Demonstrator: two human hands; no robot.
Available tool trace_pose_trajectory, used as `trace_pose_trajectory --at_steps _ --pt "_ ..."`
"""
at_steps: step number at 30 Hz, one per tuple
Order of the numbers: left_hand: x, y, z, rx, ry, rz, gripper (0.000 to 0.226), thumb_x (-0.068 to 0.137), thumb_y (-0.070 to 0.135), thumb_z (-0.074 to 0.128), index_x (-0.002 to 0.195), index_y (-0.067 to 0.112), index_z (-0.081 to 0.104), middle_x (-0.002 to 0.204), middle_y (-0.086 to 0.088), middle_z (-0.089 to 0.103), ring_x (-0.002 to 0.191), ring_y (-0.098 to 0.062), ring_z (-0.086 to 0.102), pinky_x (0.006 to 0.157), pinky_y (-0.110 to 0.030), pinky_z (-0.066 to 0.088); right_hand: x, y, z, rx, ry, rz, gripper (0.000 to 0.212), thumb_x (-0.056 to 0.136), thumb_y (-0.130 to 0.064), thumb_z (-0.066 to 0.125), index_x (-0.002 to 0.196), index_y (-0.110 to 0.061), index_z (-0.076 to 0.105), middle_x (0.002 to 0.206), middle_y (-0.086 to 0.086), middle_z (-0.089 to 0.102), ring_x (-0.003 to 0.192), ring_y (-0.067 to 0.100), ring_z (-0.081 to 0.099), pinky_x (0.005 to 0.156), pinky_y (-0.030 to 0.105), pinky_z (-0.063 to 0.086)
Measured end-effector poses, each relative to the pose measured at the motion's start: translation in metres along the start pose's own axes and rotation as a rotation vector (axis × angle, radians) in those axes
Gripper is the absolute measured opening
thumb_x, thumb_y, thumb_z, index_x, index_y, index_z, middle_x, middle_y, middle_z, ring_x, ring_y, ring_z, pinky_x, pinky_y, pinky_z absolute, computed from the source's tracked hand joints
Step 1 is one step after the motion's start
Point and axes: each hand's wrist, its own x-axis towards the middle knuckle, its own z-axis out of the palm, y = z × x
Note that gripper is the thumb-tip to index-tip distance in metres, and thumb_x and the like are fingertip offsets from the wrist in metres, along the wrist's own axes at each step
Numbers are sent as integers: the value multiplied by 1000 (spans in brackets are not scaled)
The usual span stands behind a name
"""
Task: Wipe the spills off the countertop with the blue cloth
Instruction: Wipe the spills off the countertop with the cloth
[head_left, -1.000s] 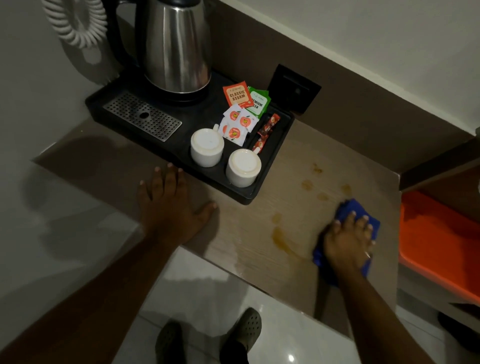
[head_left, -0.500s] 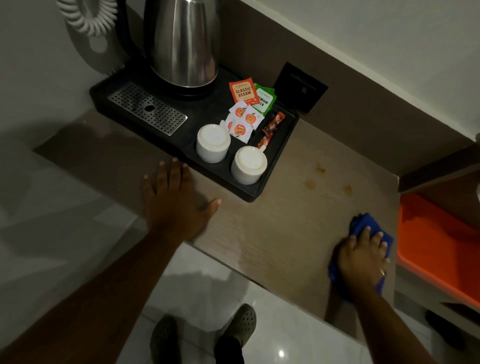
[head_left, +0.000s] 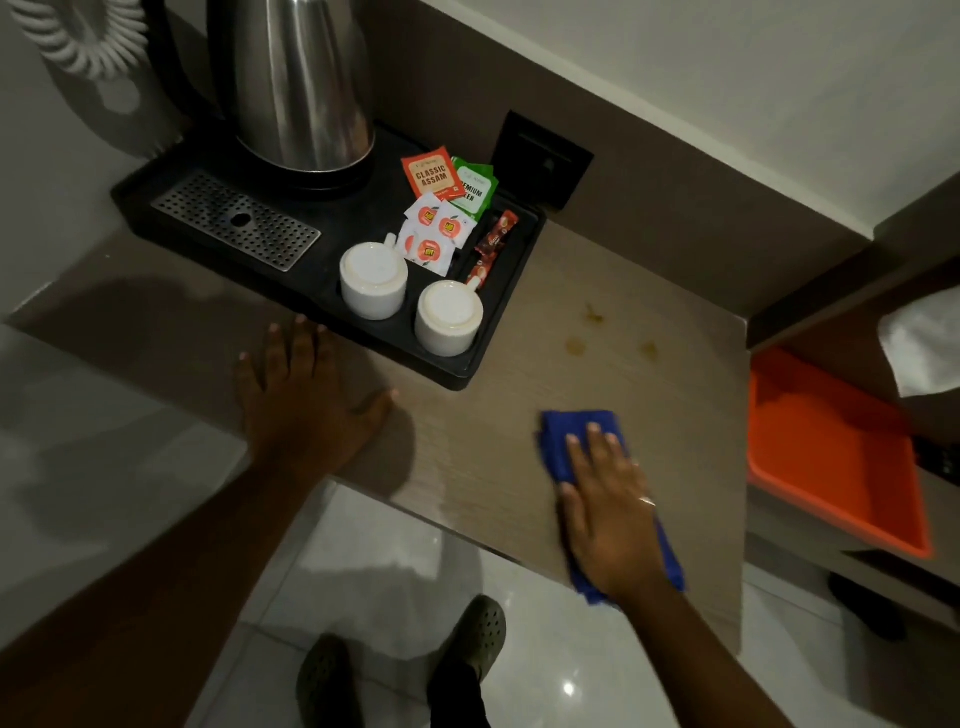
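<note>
While the right hand (head_left: 610, 512) lies flat with fingers spread on the blue cloth (head_left: 563, 441), pressing it against the table (head_left: 649, 415), the left hand (head_left: 306, 405) rests palm down and open on the same surface, its grip empty and its fingertips just short of the black tray (head_left: 358, 218). Neither grip is clamped: the right fingers are extended over the cloth rather than curled around it. The cloth lies well in front of the tray's right corner, near the table's front edge, with a blue strip showing beyond the wrist. 3 small brown spills (head_left: 575, 345) mark the table just right of the tray, apart from the cloth and behind it. On the tray stand a steel kettle (head_left: 301, 88), a perforated metal grille (head_left: 236, 226), 2 inverted white cups (head_left: 374, 280), and sachets, among them 1 orange packet (head_left: 432, 174) reading "CLASSIC ASSAM". An orange bin (head_left: 831, 457) sits far right of the tray, beyond the table's right edge. Below the table's front edge, 2 dark shoes (head_left: 480, 631) stand on the pale tiled floor (head_left: 389, 561).
</note>
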Motion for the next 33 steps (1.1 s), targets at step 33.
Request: trace_pose_trajectory --at_steps 33 --pt "2 1 5 -3 12 -3 110 73 83 30 149 4 27 160 -22 24 146 -43 17 113 -67 13 10 25 -10 92 166 820 61 99 -40 25 152 -12 14 161 17 10 148 35 8 118 53 9"
